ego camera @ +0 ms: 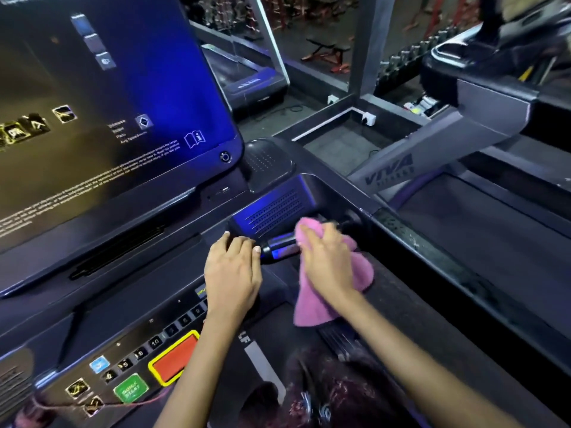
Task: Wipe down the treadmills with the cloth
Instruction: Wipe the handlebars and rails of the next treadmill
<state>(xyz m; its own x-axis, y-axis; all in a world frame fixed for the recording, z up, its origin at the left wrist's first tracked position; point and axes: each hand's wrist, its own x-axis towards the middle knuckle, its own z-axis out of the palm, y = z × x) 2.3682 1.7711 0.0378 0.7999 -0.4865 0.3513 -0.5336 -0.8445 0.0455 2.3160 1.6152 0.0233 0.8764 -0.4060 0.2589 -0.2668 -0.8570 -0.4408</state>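
Gym floor spread out behind the machine I stood at, with weight racks and a red bench (327,52) up at twelve o'clock. At ten o'clock sat one big screen (108,97), lit blue along its right side. Below it, at seven o'clock, the control panel (129,359) carried one red stop button (174,358) and one green start button (129,390).

My left hand (231,273) lay flat near the centre, fingers straight and together, pressing on the console edge and gripping nothing. Just to its right ran one short black grip bar (279,247), its long axis going from eight o'clock toward two o'clock. My right hand (327,261) was wrapped over the far end of that bar through the one pink cloth (355,270), fingers curled down round it; the loose end of the cloth hung toward six o'clock.

As I judged it, the bare stretch of bar lay between my two hands, touching the left fingertips, so the right hand with the cloth was the one to slide along that axis toward eight o'clock.

Two treadmills showed near me: mine, and a second treadmill (463,211) at three o'clock. A third stood beyond the screen.
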